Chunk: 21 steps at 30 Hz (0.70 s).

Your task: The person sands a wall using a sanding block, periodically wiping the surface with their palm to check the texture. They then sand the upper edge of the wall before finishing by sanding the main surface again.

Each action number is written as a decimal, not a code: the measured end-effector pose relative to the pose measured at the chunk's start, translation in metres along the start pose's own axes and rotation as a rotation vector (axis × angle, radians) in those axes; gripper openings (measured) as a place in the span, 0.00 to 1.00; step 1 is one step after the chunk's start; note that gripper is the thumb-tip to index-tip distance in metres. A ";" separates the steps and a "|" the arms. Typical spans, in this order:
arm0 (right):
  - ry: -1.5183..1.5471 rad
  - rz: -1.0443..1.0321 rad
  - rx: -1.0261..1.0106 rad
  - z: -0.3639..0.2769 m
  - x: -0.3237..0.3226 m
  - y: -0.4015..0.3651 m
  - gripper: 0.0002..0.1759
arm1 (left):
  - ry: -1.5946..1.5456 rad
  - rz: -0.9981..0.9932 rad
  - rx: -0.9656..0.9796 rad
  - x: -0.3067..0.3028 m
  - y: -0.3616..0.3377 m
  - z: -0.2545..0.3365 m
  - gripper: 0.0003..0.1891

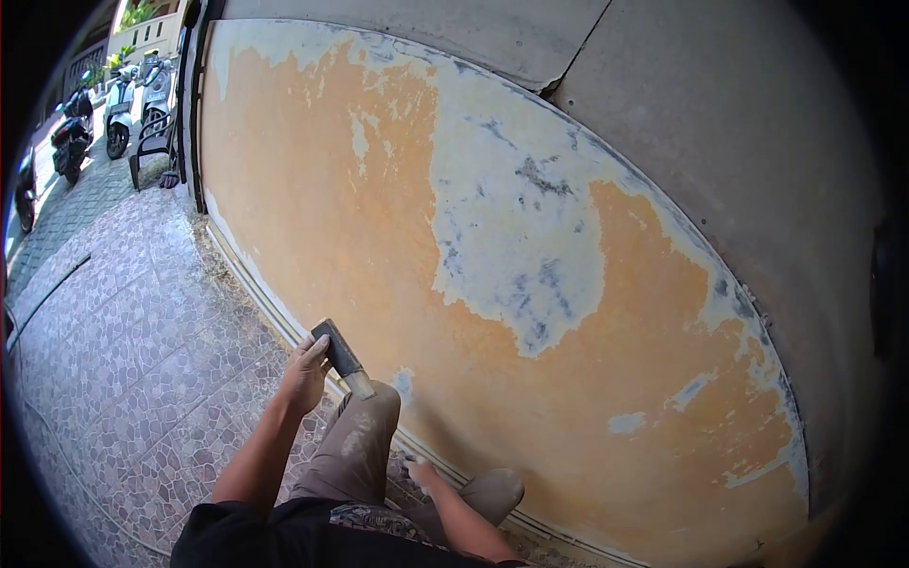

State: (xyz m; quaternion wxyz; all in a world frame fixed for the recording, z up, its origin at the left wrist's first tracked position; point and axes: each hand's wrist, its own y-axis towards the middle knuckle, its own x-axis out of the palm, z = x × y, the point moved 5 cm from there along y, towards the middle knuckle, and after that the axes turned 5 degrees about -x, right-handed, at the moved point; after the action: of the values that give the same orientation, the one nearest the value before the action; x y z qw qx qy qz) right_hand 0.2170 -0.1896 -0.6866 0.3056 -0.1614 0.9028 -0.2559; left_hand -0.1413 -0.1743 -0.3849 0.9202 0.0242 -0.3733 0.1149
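My left hand (305, 377) is raised beside my knee, its fingers gripping a dark, flat rectangular tool (337, 346) with a pale end pointing down toward the knee. Lower down, between my legs, my right hand (418, 470) is closed around something small and greyish, mostly hidden by the fingers. In front of both hands spreads a wall (331, 208) with orange paint. Large patches of it (516, 222) are stripped to a whitish, grey-stained layer.
Pale pipes (260, 292) run along the foot of the wall. Stone-patterned floor tiles (142, 379) lie to the left, with crumbs of debris near the wall. A dark chair (151, 151) and parked motorbikes (118, 114) stand at the far left. Grey panels (720, 104) border the wall above.
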 end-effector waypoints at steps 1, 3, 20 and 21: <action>-0.191 -0.047 -0.054 0.025 0.025 0.021 0.25 | 0.010 0.031 -0.007 -0.013 -0.001 0.002 0.17; -0.381 -0.576 -0.346 -0.001 0.066 -0.016 0.26 | 0.029 0.069 -0.021 -0.025 -0.004 0.001 0.19; -0.575 -0.863 -0.431 -0.142 0.065 0.121 0.30 | -0.219 -0.920 -0.093 0.165 0.151 0.053 0.17; -0.559 -0.880 -0.436 -0.142 0.066 0.120 0.30 | -0.185 -0.934 -0.037 0.174 0.159 0.076 0.16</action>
State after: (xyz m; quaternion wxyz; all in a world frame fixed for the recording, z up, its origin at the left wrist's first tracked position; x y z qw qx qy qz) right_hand 0.0601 -0.0697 -0.6875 0.3571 -0.6437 0.6670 -0.1144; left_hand -0.1087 0.0044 -0.2166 0.8367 0.1829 -0.4048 -0.3204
